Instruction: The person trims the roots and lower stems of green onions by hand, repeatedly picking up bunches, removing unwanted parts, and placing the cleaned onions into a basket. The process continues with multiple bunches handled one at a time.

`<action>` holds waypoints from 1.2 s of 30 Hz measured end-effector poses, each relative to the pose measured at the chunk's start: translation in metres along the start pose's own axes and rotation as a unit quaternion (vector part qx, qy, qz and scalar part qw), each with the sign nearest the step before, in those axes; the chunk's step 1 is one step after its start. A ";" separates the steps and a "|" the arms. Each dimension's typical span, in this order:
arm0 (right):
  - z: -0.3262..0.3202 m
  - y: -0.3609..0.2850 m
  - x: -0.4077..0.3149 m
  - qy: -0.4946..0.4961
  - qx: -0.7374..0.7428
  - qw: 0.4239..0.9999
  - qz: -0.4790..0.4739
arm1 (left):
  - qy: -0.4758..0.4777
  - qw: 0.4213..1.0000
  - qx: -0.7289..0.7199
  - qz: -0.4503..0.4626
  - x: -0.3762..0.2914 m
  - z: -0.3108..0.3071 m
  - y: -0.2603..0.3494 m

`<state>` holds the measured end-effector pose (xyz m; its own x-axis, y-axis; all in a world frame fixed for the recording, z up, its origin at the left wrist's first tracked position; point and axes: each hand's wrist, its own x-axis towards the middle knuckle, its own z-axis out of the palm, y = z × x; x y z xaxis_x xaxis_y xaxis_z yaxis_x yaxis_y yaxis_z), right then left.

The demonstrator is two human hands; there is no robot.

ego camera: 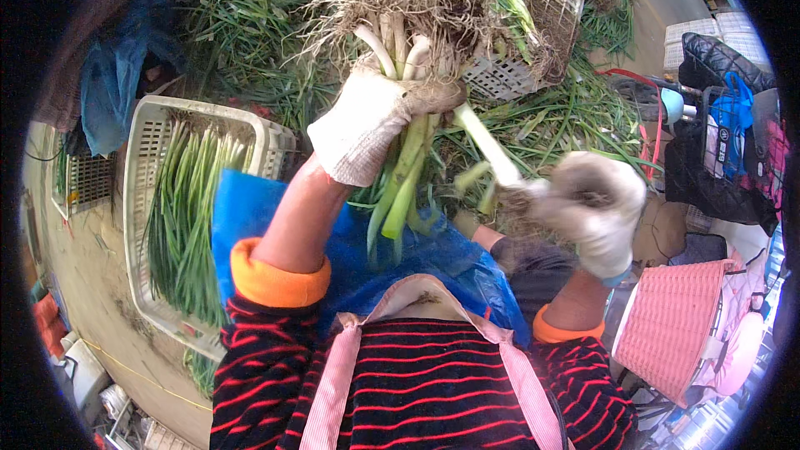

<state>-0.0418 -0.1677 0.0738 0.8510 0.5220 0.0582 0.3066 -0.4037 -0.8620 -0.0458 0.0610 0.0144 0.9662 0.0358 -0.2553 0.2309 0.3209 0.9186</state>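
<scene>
My left hand, in a white knitted glove, grips a bunch of green onions by their white stems, with the tangled roots pointing away from me. To its right my right hand, gloved and blurred by motion, has its fingers closed at the root end of a single thick white stalk. That stalk slants up toward the held bunch. Below the hands a blue plastic sheet covers my lap. At the left, a white plastic crate holds green onions laid side by side.
Loose green leaves are heaped on the ground ahead. Another plastic crate with rooted onions stands beyond the hands. A pink woven basket is at the right, below a black bag. A smaller crate lies far left.
</scene>
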 end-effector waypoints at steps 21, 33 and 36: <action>0.077 0.061 0.013 0.057 0.197 0.976 0.079 | 0.140 0.983 -0.110 0.049 0.030 -0.006 -0.025; -0.090 0.104 -0.177 0.199 0.476 0.846 0.134 | 0.215 0.976 0.010 0.025 0.041 -0.023 -0.021; -0.098 0.122 -0.135 0.216 0.192 0.905 0.311 | 0.170 0.976 0.095 0.099 0.052 -0.015 -0.034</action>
<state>-0.0776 -0.3610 0.0104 0.9209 -0.0925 -0.3787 -0.3896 -0.1835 -0.9025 -0.0051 0.0666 -0.0344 0.9079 0.4010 -0.1223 0.0913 0.0956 0.9912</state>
